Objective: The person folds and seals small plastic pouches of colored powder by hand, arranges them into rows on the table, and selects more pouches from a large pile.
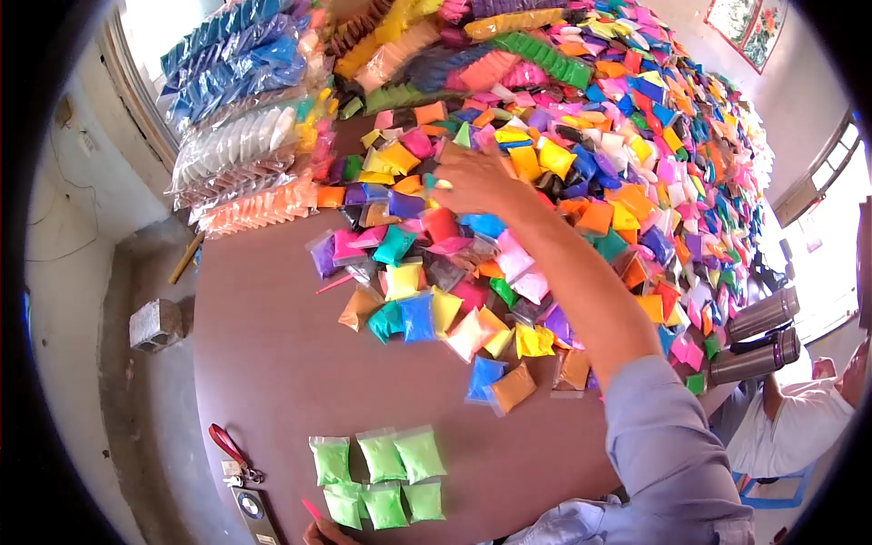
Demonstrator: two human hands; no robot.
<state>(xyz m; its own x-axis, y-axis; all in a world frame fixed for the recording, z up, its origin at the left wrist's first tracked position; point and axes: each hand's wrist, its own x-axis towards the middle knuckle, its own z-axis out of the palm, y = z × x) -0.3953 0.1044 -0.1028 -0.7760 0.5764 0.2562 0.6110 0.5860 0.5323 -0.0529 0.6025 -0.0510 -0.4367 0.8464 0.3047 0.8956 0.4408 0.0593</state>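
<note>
My right hand (481, 186) reaches across the table into a spread of small, plump, colored clear-plastic packets; its thumb and fingers look apart, and the fingertips are partly lost among the packets. Yellow packets (397, 157) and a purple packet (406, 204) lie close by it. At the bottom edge, only a small part of my left hand (329, 534) shows, closed on a thin pink stick (312, 510). Just beyond it, several light green packets (381, 504) lie flat in two rows.
A large heap of mixed packets (627, 136) covers the table's far and right side. Strips of bagged packets (241, 136) are stacked far left. A lanyard (227, 442) and a metal device (254, 513) lie near left. Metal flasks (758, 354) and a seated person (786, 427) are at right.
</note>
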